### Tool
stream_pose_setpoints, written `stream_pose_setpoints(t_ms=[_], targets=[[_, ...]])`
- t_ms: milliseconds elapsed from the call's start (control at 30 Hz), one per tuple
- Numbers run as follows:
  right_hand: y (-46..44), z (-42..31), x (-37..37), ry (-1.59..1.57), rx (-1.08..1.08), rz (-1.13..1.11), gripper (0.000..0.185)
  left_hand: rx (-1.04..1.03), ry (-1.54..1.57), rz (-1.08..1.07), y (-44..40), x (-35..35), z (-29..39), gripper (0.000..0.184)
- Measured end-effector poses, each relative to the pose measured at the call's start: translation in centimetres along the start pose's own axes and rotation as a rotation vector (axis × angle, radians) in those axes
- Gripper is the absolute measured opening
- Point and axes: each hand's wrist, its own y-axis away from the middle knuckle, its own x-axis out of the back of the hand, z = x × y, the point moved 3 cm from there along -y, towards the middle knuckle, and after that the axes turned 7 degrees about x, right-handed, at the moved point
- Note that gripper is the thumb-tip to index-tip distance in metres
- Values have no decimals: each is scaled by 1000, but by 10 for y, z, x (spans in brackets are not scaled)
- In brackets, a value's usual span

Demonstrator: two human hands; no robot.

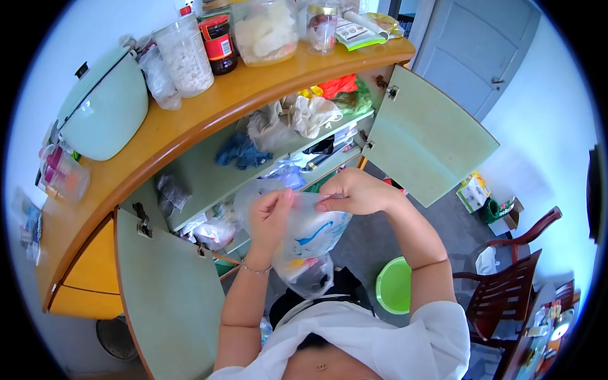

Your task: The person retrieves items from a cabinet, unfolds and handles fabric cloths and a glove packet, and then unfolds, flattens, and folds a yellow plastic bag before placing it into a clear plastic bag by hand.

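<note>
Cabinet taken as landmark; both of its pale green doors, left (168, 288) and right (430, 133), are observed open.

Hands: a translucent plastic bag (316, 231) with blue print is held in front of the open cabinet (190, 123), between the cabinet and the wearer's body. Its upper edge is gripped by the left hand (271, 215), thumb and fingers pinched together, with a bracelet (256, 270) worn at the wrist. The bag is also pinched by the right hand (354, 190), fingers curled. A clear plastic bag (307, 277) is seen directly below the printed one; whether the two are joined cannot be told.

Inside the cabinet: crumpled whitish bags (310, 115), a red bag (339, 84) and a blue bundle (242, 151) are noted on the upper shelf. More bags are partly hidden by the hands lower down.

On top of the cabinet: a lidded pot (104, 104), a tall container of white pieces (185, 60), a dark jar with a red label (218, 47) and a wide clear container (266, 33) are stood upright.

On the floor, right of the cabinet opening: a green basin (394, 286) is seen, with a wooden chair (506, 294) farther right.
</note>
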Motion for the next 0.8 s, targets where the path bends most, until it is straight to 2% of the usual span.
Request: stream_pose_setpoints(t_ms=[100, 167, 233, 333, 367, 400, 433, 500, 567, 600, 700, 733, 800], targets=[[12, 2, 21, -36, 13, 92, 15, 125, 197, 114, -9, 11, -7, 24], [30, 7, 51, -98, -101, 199, 12, 161, 220, 137, -15, 20, -18, 26], [57, 31, 81, -321, -237, 503, 14, 201, 235, 123, -18, 19, -27, 27], [104, 55, 142, -421, -278, 1012, 17, 258, 246, 67, -22, 7, -38, 26], [113, 57, 159, -531, -183, 1196, 20, 265, 255, 55, -25, 2, -42, 26], [121, 60, 179, -509, -165, 1424, 20, 274, 264, 44, -28, -3, -46, 25], [130, 68, 198, -587, -70, 1497, 19, 283, 257, 49, -32, -8, -50, 25], [140, 92, 235, -514, 140, 1727, 17, 300, 246, 62, -40, -20, -58, 25], [130, 126, 268, -432, 232, 1911, 16, 305, 246, 86, -51, -33, -67, 24], [116, 144, 285, -481, 326, 1924, 15, 307, 245, 102, -56, -39, -70, 24], [61, 197, 337, -548, 363, 1923, 18, 341, 254, 159, -69, -59, -79, 23], [35, 189, 340, -701, 376, 1868, 18, 337, 271, 172, -73, -64, -83, 23], [-5, 232, 375, -614, 423, 1829, 20, 333, 286, 216, -79, -74, -90, 23]])
